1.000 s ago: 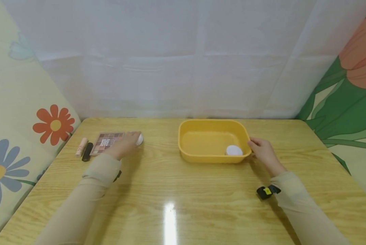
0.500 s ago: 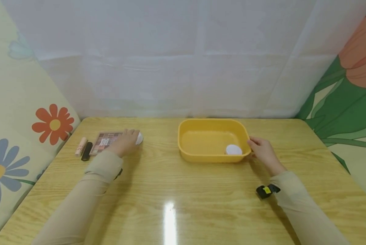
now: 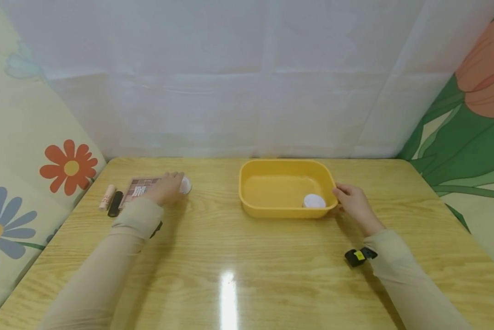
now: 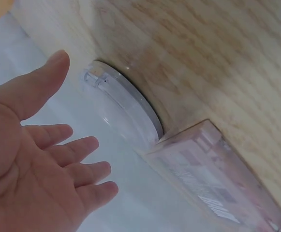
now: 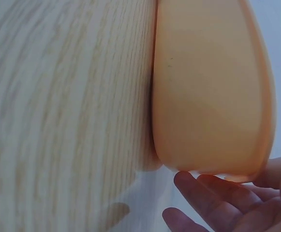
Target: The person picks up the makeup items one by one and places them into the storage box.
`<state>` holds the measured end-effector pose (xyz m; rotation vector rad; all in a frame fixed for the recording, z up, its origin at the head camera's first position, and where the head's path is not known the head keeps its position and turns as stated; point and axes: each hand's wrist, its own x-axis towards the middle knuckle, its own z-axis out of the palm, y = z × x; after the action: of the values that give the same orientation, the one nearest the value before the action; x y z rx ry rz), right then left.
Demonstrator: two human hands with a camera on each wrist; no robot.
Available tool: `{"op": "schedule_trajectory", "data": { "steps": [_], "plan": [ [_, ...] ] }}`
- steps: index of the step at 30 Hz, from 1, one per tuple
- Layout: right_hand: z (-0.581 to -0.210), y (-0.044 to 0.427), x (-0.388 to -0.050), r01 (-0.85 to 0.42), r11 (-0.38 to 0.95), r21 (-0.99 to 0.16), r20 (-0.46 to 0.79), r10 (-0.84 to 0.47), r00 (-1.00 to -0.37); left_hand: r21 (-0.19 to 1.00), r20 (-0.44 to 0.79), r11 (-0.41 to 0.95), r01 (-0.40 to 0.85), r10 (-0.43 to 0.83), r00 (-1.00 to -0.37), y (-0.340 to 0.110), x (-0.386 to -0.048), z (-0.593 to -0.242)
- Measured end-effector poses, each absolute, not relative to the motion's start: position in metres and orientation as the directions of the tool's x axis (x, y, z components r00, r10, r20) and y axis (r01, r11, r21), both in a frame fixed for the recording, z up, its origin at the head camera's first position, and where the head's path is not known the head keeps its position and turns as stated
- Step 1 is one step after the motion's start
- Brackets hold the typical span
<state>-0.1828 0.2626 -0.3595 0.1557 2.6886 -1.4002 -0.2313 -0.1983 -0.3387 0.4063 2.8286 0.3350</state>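
My left hand (image 3: 167, 189) hovers over the right part of a makeup palette (image 3: 141, 188), beside a round white compact (image 3: 185, 185). In the left wrist view the fingers of the left hand (image 4: 53, 150) are spread and hold nothing; the clear-lidded compact (image 4: 123, 104) lies on the wood, near a corner of the palette (image 4: 217, 179). At the right end of a yellow bin (image 3: 288, 212), my right hand (image 3: 357, 206) grips the rim. The right wrist view has thumb and fingers of this hand (image 5: 242, 203) at the bin's end (image 5: 208, 96). A white round item (image 3: 314, 201) lies inside the bin.
Left of the palette, a black tube (image 3: 115, 204) and a pale pink tube (image 3: 108, 197) lie side by side on the wooden table (image 3: 271, 266). A white cloth (image 3: 238, 91) hangs behind the table's back edge, with flower-patterned cloths at both sides.
My left hand has drawn slightly left, off the compact, and more of the compact shows. The right hand keeps its grip on the bin's rim. The whole head view has shifted a little.
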Motion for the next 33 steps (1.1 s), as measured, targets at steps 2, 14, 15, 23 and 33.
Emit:
{"op": "schedule_trajectory", "data": {
  "steps": [2,14,15,23,33],
  "plan": [
    [-0.359,0.262,-0.183,0.134,0.572,-0.809,-0.134,0.042,-0.990,0.268,-0.233,0.933,0.241,0.306,-0.923,-0.198,-0.233,-0.338],
    [-0.363,0.264,-0.184,0.128,0.551,-0.825,-0.128,0.039,-0.991,0.232,-0.292,0.945,0.232,0.295,-0.910,-0.205,-0.243,-0.337],
    [-0.363,0.264,-0.184,0.126,0.547,-0.827,-0.127,0.036,-0.991,0.232,-0.293,0.945,0.230,0.294,-0.910,-0.206,-0.245,-0.339],
    [-0.363,0.264,-0.184,0.119,0.544,-0.831,-0.120,0.035,-0.992,0.183,-0.289,0.938,0.295,0.338,-0.895,-0.212,-0.261,-0.354],
    [-0.364,0.263,-0.183,0.108,0.552,-0.827,-0.102,0.041,-0.994,0.186,-0.317,0.946,0.264,0.312,-0.896,-0.209,-0.263,-0.358]
  ]
}}
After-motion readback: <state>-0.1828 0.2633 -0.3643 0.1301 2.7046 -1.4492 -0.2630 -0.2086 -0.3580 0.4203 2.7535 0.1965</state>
